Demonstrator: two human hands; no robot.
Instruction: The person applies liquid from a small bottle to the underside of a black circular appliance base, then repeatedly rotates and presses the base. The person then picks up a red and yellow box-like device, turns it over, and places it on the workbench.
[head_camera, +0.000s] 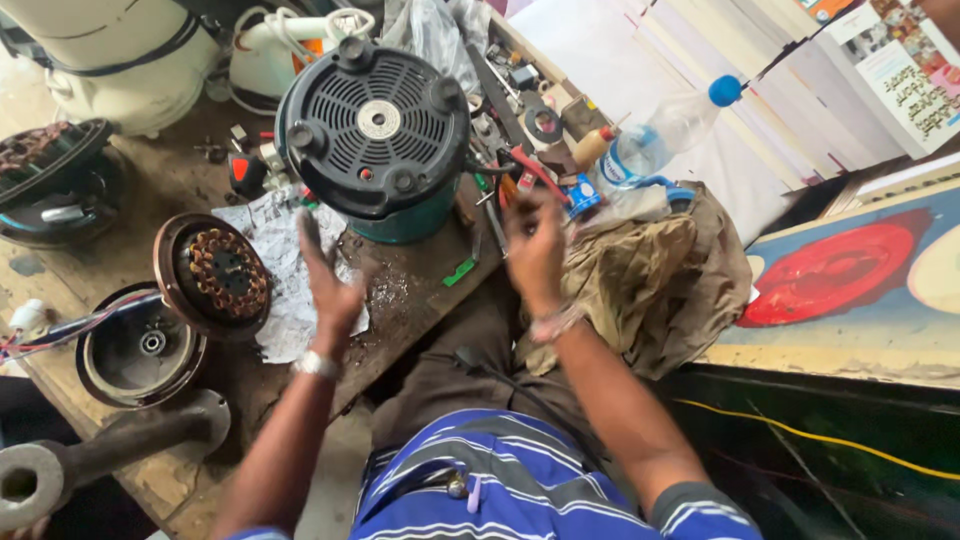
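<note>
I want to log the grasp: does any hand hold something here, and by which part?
Nothing is held, as far as can be seen. The left hand is open with fingers spread; the blurred right hand is raised near the upturned round appliance, touching nothing.

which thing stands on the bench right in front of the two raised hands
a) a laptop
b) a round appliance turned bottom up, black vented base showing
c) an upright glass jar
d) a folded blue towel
b: the round appliance sits base up on the workbench, its black vented underside facing the camera, just beyond the open left hand and right hand, which hold nothing.
</note>
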